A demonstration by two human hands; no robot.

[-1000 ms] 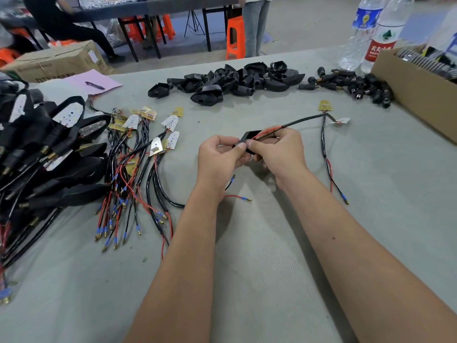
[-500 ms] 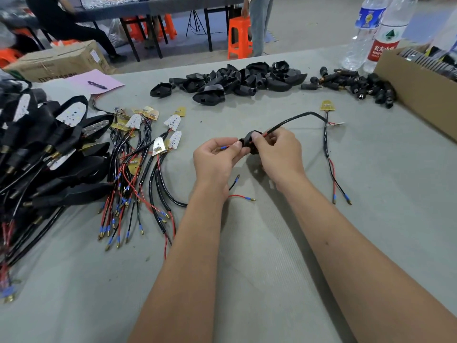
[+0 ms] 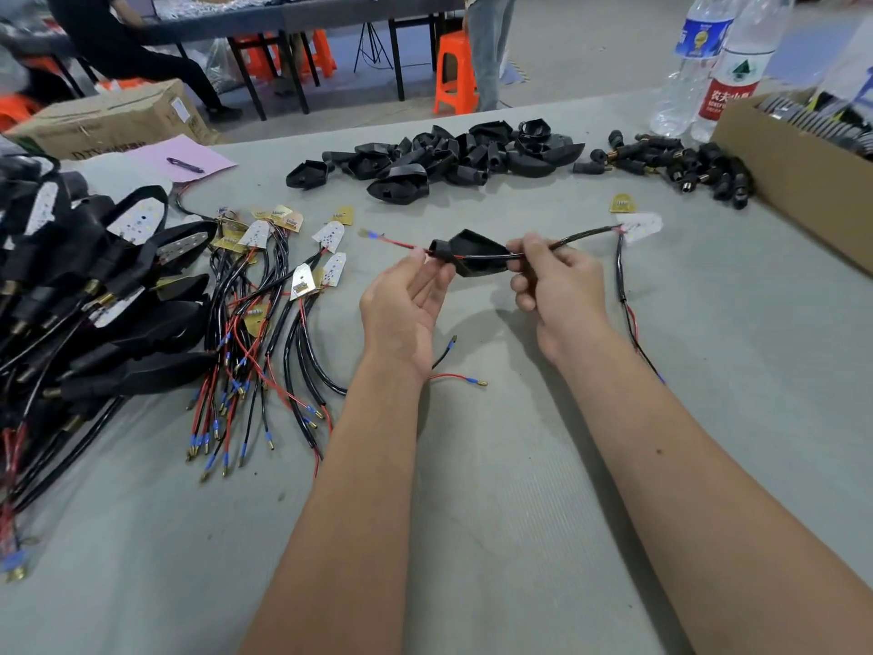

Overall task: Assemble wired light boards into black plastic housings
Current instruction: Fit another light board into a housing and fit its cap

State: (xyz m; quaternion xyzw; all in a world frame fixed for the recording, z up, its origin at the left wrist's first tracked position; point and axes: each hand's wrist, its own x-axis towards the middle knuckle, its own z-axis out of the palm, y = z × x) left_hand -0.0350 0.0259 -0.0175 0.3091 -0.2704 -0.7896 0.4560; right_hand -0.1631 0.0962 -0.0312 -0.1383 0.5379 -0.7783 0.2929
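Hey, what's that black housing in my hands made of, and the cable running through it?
The housing looks like matte black moulded plastic: dull, even surface, crisp edges. The cable seems rubber or soft plastic sheathed, bending freely with a slight sheen; the core can't be seen.

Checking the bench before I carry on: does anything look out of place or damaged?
Nothing stands out. The hands, left and right, hold a black housing with its cable threaded through; spare housings and wired boards lie in loose piles.

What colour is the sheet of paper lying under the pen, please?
Pink paper, under the pen; head view.
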